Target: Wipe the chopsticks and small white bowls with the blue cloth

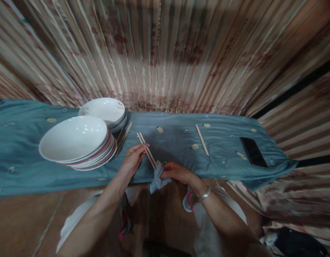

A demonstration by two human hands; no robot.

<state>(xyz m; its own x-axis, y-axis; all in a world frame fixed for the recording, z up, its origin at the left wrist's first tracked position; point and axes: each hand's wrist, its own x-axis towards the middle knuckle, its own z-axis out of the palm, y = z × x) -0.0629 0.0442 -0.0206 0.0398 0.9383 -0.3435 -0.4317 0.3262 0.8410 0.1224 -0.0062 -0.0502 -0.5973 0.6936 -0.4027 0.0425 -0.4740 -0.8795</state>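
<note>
A pair of light wooden chopsticks is pinched near the upper part by my left hand, above the front part of the table. My right hand grips a light blue cloth, which is bunched around the lower ends of the chopsticks. To the left of my left hand, more chopsticks lie beside the bowls. On the cloth-covered table to the right, another chopstick or pair lies at a slant; I cannot tell which.
A stack of white bowls with red-edged ones below stands on the left. Behind it is a stack of flowered white dishes. A black phone lies at the right of the blue tablecloth. A patterned curtain hangs behind.
</note>
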